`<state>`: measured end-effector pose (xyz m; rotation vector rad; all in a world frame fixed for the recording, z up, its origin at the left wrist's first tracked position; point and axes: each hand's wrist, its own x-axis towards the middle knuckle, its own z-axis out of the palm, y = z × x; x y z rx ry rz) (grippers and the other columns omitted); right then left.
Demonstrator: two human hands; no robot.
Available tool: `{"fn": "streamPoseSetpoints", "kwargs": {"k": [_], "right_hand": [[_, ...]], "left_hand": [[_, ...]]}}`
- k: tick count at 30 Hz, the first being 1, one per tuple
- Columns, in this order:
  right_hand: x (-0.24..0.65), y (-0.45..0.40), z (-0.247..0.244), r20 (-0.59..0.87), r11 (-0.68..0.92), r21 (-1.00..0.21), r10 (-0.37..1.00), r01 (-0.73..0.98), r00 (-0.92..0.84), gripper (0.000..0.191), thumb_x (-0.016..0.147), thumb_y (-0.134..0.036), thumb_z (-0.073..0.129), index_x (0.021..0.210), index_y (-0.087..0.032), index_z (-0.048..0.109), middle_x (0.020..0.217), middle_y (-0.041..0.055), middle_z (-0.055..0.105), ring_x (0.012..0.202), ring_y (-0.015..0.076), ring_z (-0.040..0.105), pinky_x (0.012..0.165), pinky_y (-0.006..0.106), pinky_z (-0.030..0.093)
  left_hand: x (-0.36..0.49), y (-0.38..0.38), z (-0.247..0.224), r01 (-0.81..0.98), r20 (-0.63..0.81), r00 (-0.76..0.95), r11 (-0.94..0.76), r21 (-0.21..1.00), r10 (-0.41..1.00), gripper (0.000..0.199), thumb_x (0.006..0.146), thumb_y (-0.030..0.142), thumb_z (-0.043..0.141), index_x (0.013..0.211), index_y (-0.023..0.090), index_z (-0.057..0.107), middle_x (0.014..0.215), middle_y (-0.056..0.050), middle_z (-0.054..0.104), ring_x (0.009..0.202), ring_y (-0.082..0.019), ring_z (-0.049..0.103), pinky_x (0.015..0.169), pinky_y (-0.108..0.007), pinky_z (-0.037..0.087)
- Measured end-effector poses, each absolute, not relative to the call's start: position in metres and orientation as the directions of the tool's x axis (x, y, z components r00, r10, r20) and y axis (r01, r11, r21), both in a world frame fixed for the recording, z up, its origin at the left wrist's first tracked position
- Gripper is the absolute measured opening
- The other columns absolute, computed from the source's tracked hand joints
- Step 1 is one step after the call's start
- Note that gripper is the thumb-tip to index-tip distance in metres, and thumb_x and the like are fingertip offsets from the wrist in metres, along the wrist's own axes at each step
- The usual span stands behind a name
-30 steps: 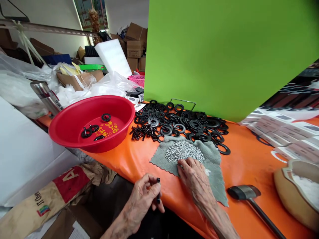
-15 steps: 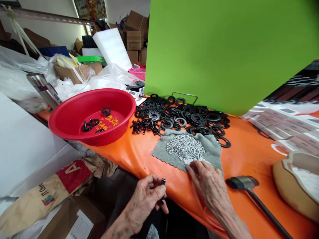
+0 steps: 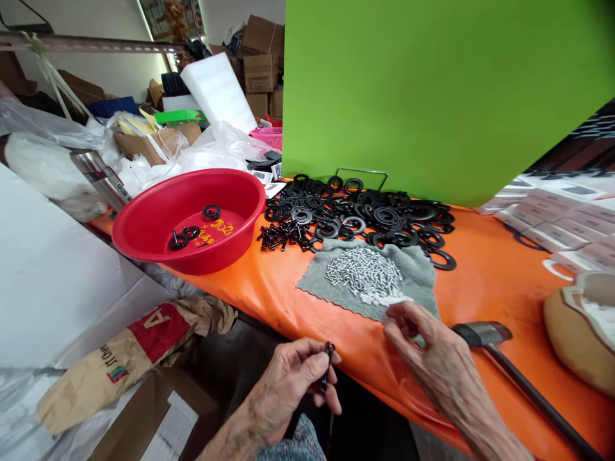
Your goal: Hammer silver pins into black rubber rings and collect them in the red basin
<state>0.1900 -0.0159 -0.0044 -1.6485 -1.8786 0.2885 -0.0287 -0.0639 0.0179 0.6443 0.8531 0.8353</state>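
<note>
My left hand [image 3: 298,374] pinches a small black link with a ringed end [image 3: 328,365] between thumb and fingers, in front of the table edge. My right hand [image 3: 427,336] is at the near edge of a grey cloth [image 3: 317,272], its fingertips curled together; whatever they hold is too small or hidden. On the cloth lies a heap of small silvery pins [image 3: 362,269], with little white pieces [image 3: 382,299] along its near side. Behind the cloth are a pile of similar black links [image 3: 286,237] and many black rings [image 3: 384,218].
A red basin [image 3: 139,250] with several black ring parts stands at the left. To the right lie a hammer [image 3: 485,334], a tan tub [image 3: 562,333] and stacked boxes [image 3: 562,221]. A green board [image 3: 432,96] rises behind the orange table [image 3: 269,288].
My right hand has drawn back from the white pieces, toward the near edge of the cloth. The black link in my left hand has turned so its ringed end shows. The view has shifted slightly.
</note>
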Motion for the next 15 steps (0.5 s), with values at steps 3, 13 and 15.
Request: {"fn": "streamPoseSetpoints", "kwargs": {"k": [3, 13, 15], "right_hand": [[0.187, -0.042, -0.001, 0.163, 0.105, -0.776, 0.986, 0.622, 0.036, 0.014, 0.083, -0.037, 0.053, 0.083, -0.024, 0.057, 0.067, -0.0008, 0.058, 0.057, 0.0146, 0.056, 0.055, 0.025, 0.046], [0.142, -0.097, 0.002, -0.238, -0.231, -0.969, 0.967, -0.089, 0.09, 0.028, 0.076, -0.049, 0.07, 0.081, -0.023, 0.065, 0.077, 0.0016, 0.061, 0.072, 0.0144, 0.058, 0.068, 0.02, 0.05], [0.137, -0.101, 0.004, -0.266, -0.25, -0.955, 0.96, -0.161, 0.088, 0.028, 0.076, -0.05, 0.07, 0.08, -0.023, 0.064, 0.077, 0.0002, 0.058, 0.073, 0.0136, 0.055, 0.068, 0.018, 0.049]], "left_hand": [[-0.028, -0.066, 0.019, -0.375, -0.384, 0.409, 0.537, 0.756, 0.828, 0.04, 0.077, 0.048, 0.07, 0.087, 0.01, 0.065, 0.071, -0.001, 0.054, 0.051, -0.007, 0.057, 0.049, -0.019, 0.029], [-0.022, -0.075, 0.019, -0.02, -0.249, 0.223, 0.26, 0.965, 0.943, 0.016, 0.076, 0.025, 0.065, 0.083, 0.012, 0.059, 0.069, 0.002, 0.049, 0.061, -0.008, 0.041, 0.056, -0.02, 0.035], [-0.022, -0.076, 0.021, 0.02, -0.233, 0.217, 0.235, 0.972, 0.948, 0.011, 0.076, 0.022, 0.062, 0.081, 0.013, 0.058, 0.071, 0.002, 0.049, 0.063, -0.009, 0.041, 0.057, -0.02, 0.035]]}}
